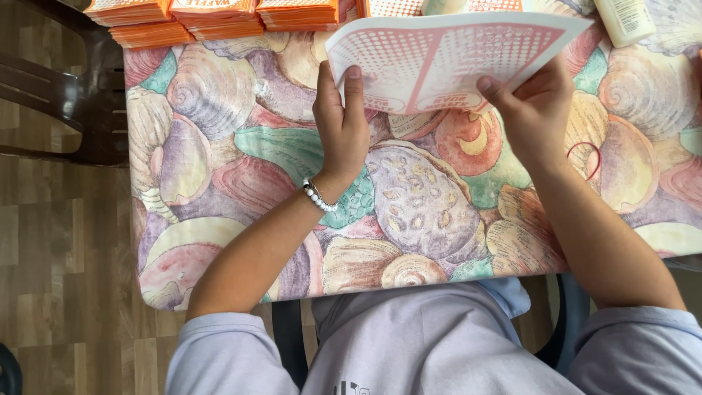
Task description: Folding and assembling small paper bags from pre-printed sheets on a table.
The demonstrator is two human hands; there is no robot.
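My left hand (342, 124) and right hand (532, 110) both pinched on flat pink-and-white carton sheet (446, 55), held just above shell-pattern tablecloth (241, 146). Risk: uneven squeeze creases sheet; far edge could nudge orange stacks (212, 18) or white bottle (625, 20) close behind.

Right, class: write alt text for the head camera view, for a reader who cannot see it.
A person's left hand and right hand each grip a flat pink-and-white card sheet above a table covered in a seashell-patterned cloth. Stacks of orange packets line the far edge, and a dark chair stands to the left.
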